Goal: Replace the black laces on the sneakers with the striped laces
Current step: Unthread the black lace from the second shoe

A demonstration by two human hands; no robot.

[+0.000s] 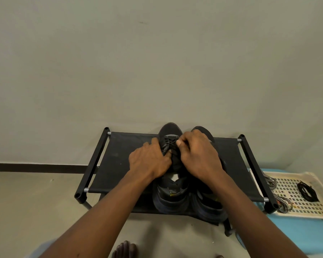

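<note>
In the head view, the left sneaker [171,196] and the right sneaker [207,207] are seen side by side on a black shoe rack [123,157]. The left sneaker is gripped at its side by the left hand [149,159]. A black lace [169,144] threaded through its eyelets is pinched by the curled right hand [198,155], which hides much of the right sneaker. Striped laces [282,202] and a loose black coil [307,190] lie in a tray [306,216], well apart from the sneakers. Unlacing is judged unfinished, and no striped lace is seen threaded yet.
</note>
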